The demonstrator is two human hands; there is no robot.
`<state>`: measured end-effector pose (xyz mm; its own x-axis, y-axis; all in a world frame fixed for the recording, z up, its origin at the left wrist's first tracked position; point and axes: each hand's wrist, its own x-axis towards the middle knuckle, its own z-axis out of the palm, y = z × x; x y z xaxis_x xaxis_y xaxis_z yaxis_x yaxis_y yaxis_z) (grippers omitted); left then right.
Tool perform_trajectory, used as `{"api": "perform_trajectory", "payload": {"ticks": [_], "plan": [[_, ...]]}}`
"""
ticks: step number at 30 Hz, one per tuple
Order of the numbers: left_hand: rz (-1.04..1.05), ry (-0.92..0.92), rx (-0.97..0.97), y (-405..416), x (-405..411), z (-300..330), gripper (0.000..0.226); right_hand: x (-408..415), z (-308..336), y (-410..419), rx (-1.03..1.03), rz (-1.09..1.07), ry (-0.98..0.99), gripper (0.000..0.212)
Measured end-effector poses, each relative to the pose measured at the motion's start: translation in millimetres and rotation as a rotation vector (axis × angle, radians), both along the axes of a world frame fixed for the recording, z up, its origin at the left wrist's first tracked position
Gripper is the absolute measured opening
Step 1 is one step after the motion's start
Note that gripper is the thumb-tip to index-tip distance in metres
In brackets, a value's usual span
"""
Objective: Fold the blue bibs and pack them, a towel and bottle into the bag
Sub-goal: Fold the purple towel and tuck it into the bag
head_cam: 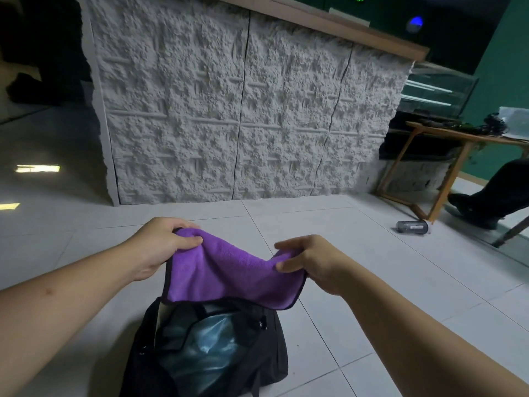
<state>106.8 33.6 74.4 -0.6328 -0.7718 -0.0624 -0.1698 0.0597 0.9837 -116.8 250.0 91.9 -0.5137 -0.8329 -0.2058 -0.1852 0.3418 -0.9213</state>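
Note:
A purple towel [229, 273] with a dark edge hangs between my two hands above the open black bag [274, 356]. My left hand [160, 247] pinches its left top corner. My right hand [312, 262] pinches its right top corner. The towel's lower edge reaches the bag's mouth. Inside the bag lies bluish folded material [206, 348], seemingly the bibs. A dark bottle [412, 226] lies on its side on the floor at the right, well away from both hands.
The bag sits on a white tiled floor [372, 296]. A rough grey stone-faced counter [243, 110] stands straight ahead. At the right are a wooden table [458, 156] and another person's dark leg and shoe [492, 202].

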Motion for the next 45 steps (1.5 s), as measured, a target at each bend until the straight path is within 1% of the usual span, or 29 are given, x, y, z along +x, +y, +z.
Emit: {"api": "perform_trajectory", "payload": {"ticks": [2, 3, 5, 8, 10, 13, 15, 17, 19, 21, 23, 24, 26, 27, 28, 30, 32, 33, 34, 35, 36, 37, 39, 40, 42, 43, 45], "plan": [[0.035, -0.054, -0.068, -1.8, 1.9, 0.0, 0.015, 1.0, 0.7, 0.0, 0.116, 0.03, 0.213, 0.046], [0.058, -0.096, -0.103, -3.6, 3.5, -1.1, 0.016, 0.7, -0.1, 0.0, 0.166, 0.041, 0.294, 0.035], [0.099, -0.19, -0.194, -9.1, 6.5, -5.2, 0.019, 0.8, -0.6, 0.4, 0.208, 0.023, 0.378, 0.013], [0.13, -0.331, -0.367, -15.0, 10.4, -14.0, 0.028, 1.0, -1.8, 0.7, 0.197, -0.03, 0.448, 0.038], [0.13, -0.382, -0.469, -19.0, 10.4, -20.6, 0.037, 1.9, -2.2, 0.3, 0.195, -0.036, 0.47, 0.04], [0.044, -0.493, -0.633, -27.7, 9.1, -24.7, 0.047, 0.0, -0.9, 0.0, 0.133, -0.05, 0.449, 0.021], [-0.058, -0.62, -0.716, -33.6, 9.9, -26.1, 0.061, 0.0, 0.0, 0.9, 0.099, -0.05, 0.371, 0.02], [-0.145, -0.743, -0.781, -38.7, 12.3, -27.4, 0.068, 0.9, -0.3, 0.7, 0.019, -0.092, 0.245, 0.017], [-0.217, -0.87, -0.812, -37.9, 16.0, -26.6, 0.071, 0.2, -0.5, -0.1, -0.077, -0.15, 0.126, 0.015], [-0.268, -0.979, -0.835, -35.1, 20.4, -25.2, 0.071, -0.4, -0.9, -1.2, -0.132, -0.179, 0.062, 0.014], [-0.292, -1.054, -0.837, -34.5, 26.0, -25.4, 0.067, 0.1, -0.8, -3.5, -0.173, -0.192, 0.025, 0.016], [-0.307, -1.063, -0.82, -36.7, 28.0, -27.9, 0.06, 0.1, -1.1, -4.8, -0.196, -0.198, 0.006, 0.018], [-0.342, -1.033, -0.756, -43.1, 30.6, -35.6, 0.041, 1.5, 0.3, -6.7, -0.241, -0.21, -0.028, 0.017], [-0.354, -1.006, -0.725, -44.6, 31.3, -39.2, 0.035, 2.6, 1.2, -7.6, -0.255, -0.213, -0.047, 0.015], [-0.37, -0.989, -0.714, -45.6, 31.3, -42.2, 0.032, 4.3, 2.5, -8.0, -0.266, -0.21, -0.072, 0.016], [-0.375, -0.996, -0.718, -41.4, 30.7, -43.8, 0.031, 9.3, 5.0, -9.7, -0.282, -0.176, -0.124, 0.025], [-0.378, -0.994, -0.768, -26.9, 25.0, -42.1, 0.036, 15.6, 8.0, -13.4, -0.287, -0.114, -0.137, 0.031], [-0.395, -0.943, -0.784, -17.1, 18.9, -40.5, 0.042, 19.9, 9.9, -15.8, -0.283, -0.079, -0.13, 0.029], [-0.416, -0.84, -0.74, -6.0, 11.0, -38.5, 0.05, 25.0, 12.2, -19.2, -0.279, -0.046, -0.115, 0.023], [-0.438, -0.698, -0.636, 6.0, 2.0, -36.5, 0.056, 29.9, 14.8, -21.9, -0.274, -0.018, -0.096, 0.016], [-0.46, -0.565, -0.528, 16.8, -7.4, -36.5, 0.056, 34.7, 17.5, -24.5, -0.271, 0.004, -0.073, 0.01], [-0.464, -0.47, -0.465, 25.2, -16.6, -37.9, 0.047, 39.3, 20.2, -27.2, -0.273, 0.021, -0.046, 0.01], [-0.395, -0.383, -0.442, 34.2, -31.9, -40.0, 0.019, 44.9, 25.9, -30.1, -0.28, 0.038, 0.013, 0.013], [-0.351, -0.346, -0.432, 36.1, -35.8, -40.4, 0.019, 46.1, 29.0, -30.0, -0.285, 0.042, 0.035, 0.012], [-0.293, -0.265, -0.353, 36.7, -38.8, -39.0, 0.03, 45.2, 34.2, -26.8, -0.286, 0.064, 0.073, 0.009], [-0.292, -0.23, -0.311, 35.7, -38.5, -37.6, 0.032, 45.6, 36.0, -24.4, -0.277, 0.086, 0.095, 0.009], [-0.344, -0.19, -0.271, 34.7, -35.9, -34.8, 0.023, 48.4, 37.2, -20.4, -0.251, 0.147, 0.135, 0.01]]}}
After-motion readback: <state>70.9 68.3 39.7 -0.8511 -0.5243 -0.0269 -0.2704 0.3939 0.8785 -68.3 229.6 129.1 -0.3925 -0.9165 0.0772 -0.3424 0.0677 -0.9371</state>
